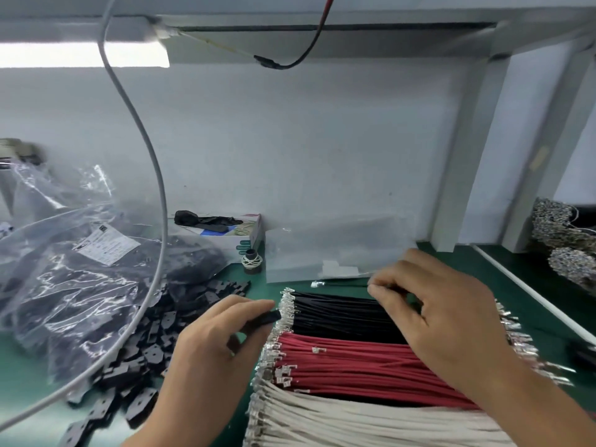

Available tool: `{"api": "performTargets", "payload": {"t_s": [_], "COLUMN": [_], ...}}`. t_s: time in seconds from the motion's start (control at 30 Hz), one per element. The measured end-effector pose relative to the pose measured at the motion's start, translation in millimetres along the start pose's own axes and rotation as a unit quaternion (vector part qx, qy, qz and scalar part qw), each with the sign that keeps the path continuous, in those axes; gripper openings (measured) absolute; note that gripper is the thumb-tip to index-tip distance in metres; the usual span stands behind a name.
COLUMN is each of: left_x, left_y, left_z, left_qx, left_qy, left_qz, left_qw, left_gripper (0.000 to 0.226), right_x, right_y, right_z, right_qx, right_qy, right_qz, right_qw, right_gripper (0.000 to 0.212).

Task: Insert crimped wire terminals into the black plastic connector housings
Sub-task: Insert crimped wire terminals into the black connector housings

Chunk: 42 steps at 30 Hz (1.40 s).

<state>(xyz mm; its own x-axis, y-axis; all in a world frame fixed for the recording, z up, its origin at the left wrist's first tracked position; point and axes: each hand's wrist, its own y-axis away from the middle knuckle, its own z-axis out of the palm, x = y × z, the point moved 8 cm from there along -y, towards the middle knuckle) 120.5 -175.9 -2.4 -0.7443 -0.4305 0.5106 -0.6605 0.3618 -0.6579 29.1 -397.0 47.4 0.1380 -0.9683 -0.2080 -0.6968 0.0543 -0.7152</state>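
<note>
My left hand (219, 337) grips a black connector housing (263, 318) between thumb and fingers, just left of the wire ends. My right hand (432, 304) pinches a single black wire (342, 284) whose metal terminal (317, 284) points left, lifted just above the pile. Below lie flat bundles of black wires (335, 312), red wires (348, 362) and white wires (338, 417), all with crimped terminals facing left. A heap of loose black housings (145, 350) lies to the left on the green mat.
A clear plastic bag of black housings (74, 279) sits at far left, with a grey cable (161, 201) hanging across it. A small open box (235, 230) and a flat clear bag (329, 253) stand against the back wall. Terminal reels (564, 240) are at far right.
</note>
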Motion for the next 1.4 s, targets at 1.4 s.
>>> {"api": "performTargets", "payload": {"t_s": [1.4], "left_x": [8], "left_y": [7], "left_z": [20], "left_qx": [-0.125], "left_qy": [0.232], "left_qz": [-0.081], "left_qw": [0.961], "left_gripper": [0.019], "right_x": [-20], "right_y": [34], "right_z": [31], "right_qx": [-0.129], "right_qy": [-0.120], "right_qz": [-0.016], "right_qw": [0.984], "right_gripper": [0.018]}}
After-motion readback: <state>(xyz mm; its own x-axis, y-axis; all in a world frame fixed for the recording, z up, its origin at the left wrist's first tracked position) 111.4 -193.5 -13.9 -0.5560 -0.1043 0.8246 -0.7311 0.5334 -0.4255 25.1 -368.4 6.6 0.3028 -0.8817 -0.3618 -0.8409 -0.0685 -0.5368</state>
